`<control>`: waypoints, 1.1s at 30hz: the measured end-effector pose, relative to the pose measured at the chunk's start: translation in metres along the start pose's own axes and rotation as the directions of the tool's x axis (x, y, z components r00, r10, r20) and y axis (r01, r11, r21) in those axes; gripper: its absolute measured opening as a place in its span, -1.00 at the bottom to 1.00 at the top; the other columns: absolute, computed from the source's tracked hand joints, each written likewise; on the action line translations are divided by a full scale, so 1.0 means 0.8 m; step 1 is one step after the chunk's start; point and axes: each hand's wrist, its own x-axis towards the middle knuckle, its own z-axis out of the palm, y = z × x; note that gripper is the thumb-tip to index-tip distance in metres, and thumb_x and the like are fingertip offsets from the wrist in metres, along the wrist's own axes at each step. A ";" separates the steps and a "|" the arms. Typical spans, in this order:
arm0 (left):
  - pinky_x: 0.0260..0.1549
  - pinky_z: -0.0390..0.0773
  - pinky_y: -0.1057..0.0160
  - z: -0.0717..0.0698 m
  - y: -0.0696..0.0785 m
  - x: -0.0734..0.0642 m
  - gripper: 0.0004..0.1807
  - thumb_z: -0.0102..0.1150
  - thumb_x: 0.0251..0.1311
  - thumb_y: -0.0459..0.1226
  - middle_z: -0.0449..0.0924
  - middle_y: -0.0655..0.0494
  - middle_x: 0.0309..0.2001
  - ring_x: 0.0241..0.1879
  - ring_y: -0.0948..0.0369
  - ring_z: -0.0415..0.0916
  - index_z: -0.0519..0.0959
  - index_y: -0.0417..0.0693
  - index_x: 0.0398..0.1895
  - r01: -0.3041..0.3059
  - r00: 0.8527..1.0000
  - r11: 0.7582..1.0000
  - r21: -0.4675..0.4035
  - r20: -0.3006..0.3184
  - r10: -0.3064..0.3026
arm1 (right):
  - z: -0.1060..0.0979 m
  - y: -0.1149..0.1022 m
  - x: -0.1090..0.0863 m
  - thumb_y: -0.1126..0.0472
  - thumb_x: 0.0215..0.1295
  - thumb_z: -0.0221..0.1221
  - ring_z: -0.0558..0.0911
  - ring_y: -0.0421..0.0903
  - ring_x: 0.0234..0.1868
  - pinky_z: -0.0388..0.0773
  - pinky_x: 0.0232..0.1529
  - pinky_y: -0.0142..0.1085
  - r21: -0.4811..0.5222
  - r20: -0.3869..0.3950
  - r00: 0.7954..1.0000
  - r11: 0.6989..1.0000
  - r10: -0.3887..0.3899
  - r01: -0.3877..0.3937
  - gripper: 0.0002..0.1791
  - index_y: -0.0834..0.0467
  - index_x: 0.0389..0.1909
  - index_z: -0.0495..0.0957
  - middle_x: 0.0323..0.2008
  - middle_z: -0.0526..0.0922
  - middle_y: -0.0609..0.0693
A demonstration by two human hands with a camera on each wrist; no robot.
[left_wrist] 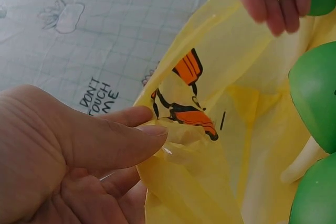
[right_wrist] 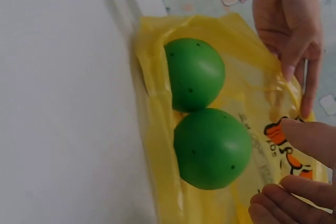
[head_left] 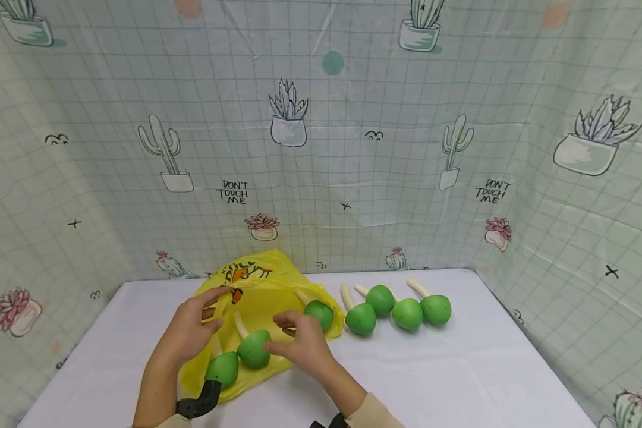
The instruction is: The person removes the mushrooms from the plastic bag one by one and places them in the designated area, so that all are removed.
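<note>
A yellow plastic bag [head_left: 270, 300] with black and orange print lies spread with its mouth open. My left hand [head_left: 187, 333] pinches the bag's edge between thumb and fingers, as the left wrist view shows at the bag's rim [left_wrist: 173, 182]. Inside are green-capped toy mushrooms with cream stems: one mushroom [head_left: 254, 349] in the middle, another mushroom [head_left: 223, 370] by my left wrist, and a third mushroom [head_left: 319, 314] at the right. Over the bag's right side, my right hand [head_left: 306, 345] hovers with loosely bent fingers and nothing in them, its thumb overlapping the middle cap's edge.
Several more green mushrooms [head_left: 408, 314] lie in a group on the white table [head_left: 433, 374], right of the bag. A patterned cloth [head_left: 342, 154] with cactus drawings hangs behind the table and along both sides.
</note>
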 end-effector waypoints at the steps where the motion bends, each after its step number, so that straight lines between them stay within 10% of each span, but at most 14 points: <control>1: 0.24 0.54 -0.29 0.000 0.000 0.000 -0.29 0.17 0.37 -0.60 0.21 -0.41 0.53 0.38 -0.42 0.33 0.34 -0.16 0.57 0.003 1.000 1.000 -0.001 0.001 -0.003 | 0.003 0.000 0.000 0.29 0.15 0.55 0.67 0.25 0.14 0.68 0.20 -0.11 -0.004 0.003 1.000 1.000 0.007 -0.007 -0.42 0.44 0.14 0.61 0.09 0.69 0.30; 33: 0.22 0.55 -0.30 -0.002 -0.001 -0.003 -0.30 0.16 0.39 -0.58 0.21 -0.40 0.53 0.38 -0.43 0.33 0.34 -0.14 0.58 -0.007 1.000 1.000 -0.006 0.000 0.007 | 0.056 0.013 0.002 0.26 0.04 0.63 0.67 0.18 0.13 0.72 0.10 -0.17 -0.152 -0.036 0.997 0.986 0.064 -0.069 -0.30 0.44 0.17 0.57 0.07 0.68 0.24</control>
